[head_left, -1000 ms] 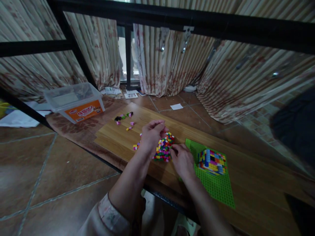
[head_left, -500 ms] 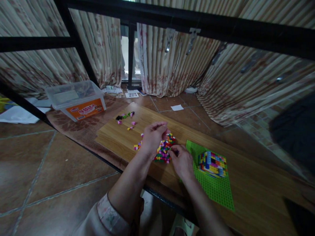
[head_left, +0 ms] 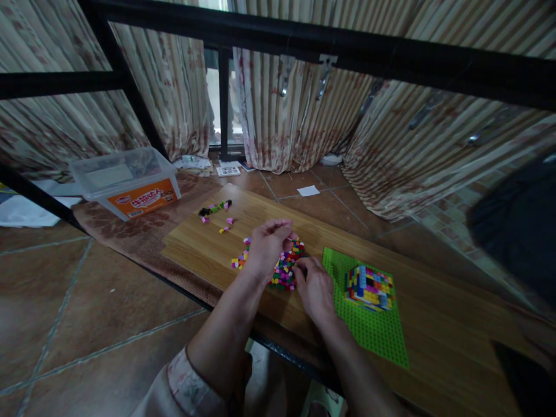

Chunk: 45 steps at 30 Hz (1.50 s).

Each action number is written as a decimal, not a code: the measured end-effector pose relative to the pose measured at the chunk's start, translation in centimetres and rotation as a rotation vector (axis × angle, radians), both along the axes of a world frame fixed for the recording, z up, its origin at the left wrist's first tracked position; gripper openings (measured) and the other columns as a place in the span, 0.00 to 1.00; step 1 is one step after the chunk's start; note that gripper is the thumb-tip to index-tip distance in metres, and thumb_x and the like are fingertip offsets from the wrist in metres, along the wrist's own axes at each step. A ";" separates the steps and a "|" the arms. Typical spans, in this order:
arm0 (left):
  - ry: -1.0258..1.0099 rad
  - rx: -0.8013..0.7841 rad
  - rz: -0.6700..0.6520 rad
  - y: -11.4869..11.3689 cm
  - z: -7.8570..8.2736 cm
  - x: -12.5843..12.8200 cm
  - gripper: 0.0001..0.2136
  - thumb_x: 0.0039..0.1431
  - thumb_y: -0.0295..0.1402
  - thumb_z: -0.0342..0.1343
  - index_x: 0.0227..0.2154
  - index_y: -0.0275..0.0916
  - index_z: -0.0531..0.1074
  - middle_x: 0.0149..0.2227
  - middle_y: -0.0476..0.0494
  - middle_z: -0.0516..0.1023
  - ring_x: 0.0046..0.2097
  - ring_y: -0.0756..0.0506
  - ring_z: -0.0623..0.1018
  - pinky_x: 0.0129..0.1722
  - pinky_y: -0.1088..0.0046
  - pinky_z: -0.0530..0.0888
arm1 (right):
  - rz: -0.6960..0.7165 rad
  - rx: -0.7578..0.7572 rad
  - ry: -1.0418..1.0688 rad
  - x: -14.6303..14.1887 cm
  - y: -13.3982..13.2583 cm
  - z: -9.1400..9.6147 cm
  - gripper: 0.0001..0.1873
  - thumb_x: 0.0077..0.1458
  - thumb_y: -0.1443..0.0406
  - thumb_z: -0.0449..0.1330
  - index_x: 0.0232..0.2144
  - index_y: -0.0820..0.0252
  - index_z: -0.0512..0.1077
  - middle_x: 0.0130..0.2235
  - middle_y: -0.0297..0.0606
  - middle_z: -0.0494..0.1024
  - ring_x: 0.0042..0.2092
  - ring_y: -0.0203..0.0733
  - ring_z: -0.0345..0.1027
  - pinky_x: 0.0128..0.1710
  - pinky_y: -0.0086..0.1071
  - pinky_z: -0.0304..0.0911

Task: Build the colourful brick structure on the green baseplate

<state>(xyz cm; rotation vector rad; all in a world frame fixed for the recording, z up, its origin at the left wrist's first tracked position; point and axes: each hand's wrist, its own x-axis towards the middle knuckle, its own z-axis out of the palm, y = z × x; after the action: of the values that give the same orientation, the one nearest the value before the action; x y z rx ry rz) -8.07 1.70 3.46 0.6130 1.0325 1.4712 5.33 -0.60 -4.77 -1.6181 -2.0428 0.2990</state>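
Since the earlier frame my view has drifted a little, so the whole scene sits slightly further left, while both hands stay at the brick heap and the heap looks much the same. The heap of small plastic bricks (head_left: 284,272) lies loose on the wooden worktop (head_left: 208,246), a jumble of red, yellow, green, blue, pink and black, just in front of the green baseplate (head_left: 369,336). The left hand (head_left: 267,246) is above the heap's far left side, its fingers (head_left: 278,226) curled and pressed together; I can't tell whether they pinch a brick. The right hand (head_left: 315,289) touches the heap's near right edge, its fingers (head_left: 302,267) bunched against the bricks, and I can't tell if they hold one either. A few stray bricks (head_left: 240,259) lie just left of the left hand, and a short row of bricks (head_left: 215,207) sits further up the worktop. On the baseplate stands a built block of bricks (head_left: 369,288), striped in many colours. Beyond the worktop, a clear plastic tub (head_left: 125,182) with an orange label rests on a patterned brown mat (head_left: 125,227); something pale lies inside, too dim for me to tell what.
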 end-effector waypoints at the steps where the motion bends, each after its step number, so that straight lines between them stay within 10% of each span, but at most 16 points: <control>1: 0.000 0.001 -0.002 0.0 0.0 0.0 0.08 0.46 0.28 0.60 0.31 0.32 0.74 0.21 0.47 0.75 0.20 0.54 0.69 0.21 0.81 0.65 | -0.007 -0.001 -0.007 0.0 0.0 0.1 0.07 0.60 0.66 0.53 0.35 0.58 0.72 0.37 0.39 0.75 0.39 0.43 0.69 0.39 0.33 0.60; 26: -0.293 -0.013 0.201 0.2 0.5 -2.7 0.10 0.46 0.28 0.63 0.33 0.33 0.73 0.23 0.53 0.71 0.21 0.57 0.67 0.23 0.83 0.68 | -0.032 0.022 0.118 0.9 0.6 0.7 0.12 0.58 0.64 0.51 0.38 0.58 0.74 0.38 0.39 0.78 0.38 0.42 0.72 0.39 0.33 0.63; 45: -0.524 -0.069 0.259 0.5 1.2 -5.6 0.03 0.52 0.23 0.56 0.31 0.33 0.72 0.20 0.57 0.69 0.17 0.60 0.64 0.22 0.84 0.68 | -0.027 -0.111 0.016 -0.1 10.3 0.5 0.14 0.54 0.71 0.53 0.37 0.59 0.78 0.39 0.42 0.81 0.42 0.44 0.73 0.45 0.37 0.64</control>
<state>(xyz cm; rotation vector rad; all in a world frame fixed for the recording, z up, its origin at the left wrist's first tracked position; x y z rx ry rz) -13.63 2.16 4.61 0.0281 0.7595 1.6925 5.26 9.67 -4.29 -1.7021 -2.0226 0.4213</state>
